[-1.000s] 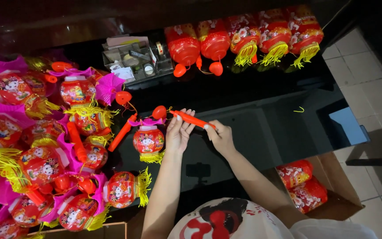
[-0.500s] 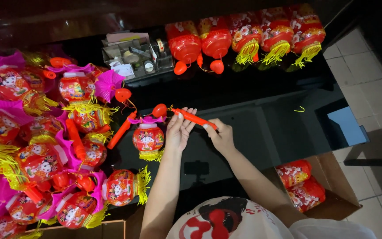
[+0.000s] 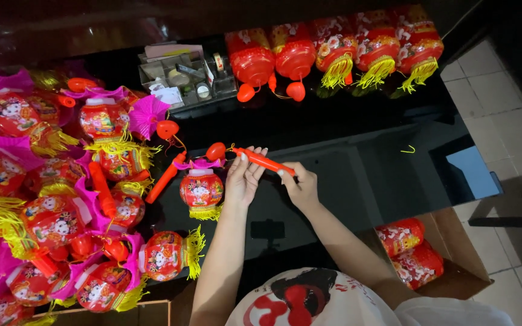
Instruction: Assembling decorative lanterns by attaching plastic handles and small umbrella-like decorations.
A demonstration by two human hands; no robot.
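Both hands hold a slim orange-red handle stick [image 3: 265, 162] over the black table [image 3: 357, 181]. My left hand [image 3: 243, 176] grips its left end, and my right hand [image 3: 298, 184] pinches the right end. A small red lantern [image 3: 201, 189] with a pink frilled top and yellow fringe lies just left of my left hand. A thin cord seems to join it, past a red heart-shaped piece [image 3: 215, 151], to the stick.
A big heap of red and pink lanterns [image 3: 55, 205] fills the left side. A row of red lanterns [image 3: 333, 51] lines the far edge, beside a clear organiser tray [image 3: 182, 75]. A cardboard box [image 3: 430, 259] with lanterns sits on the tiled floor at right.
Both hands and the stick stay in nearly the same place. The small lantern by my left hand has barely shifted.
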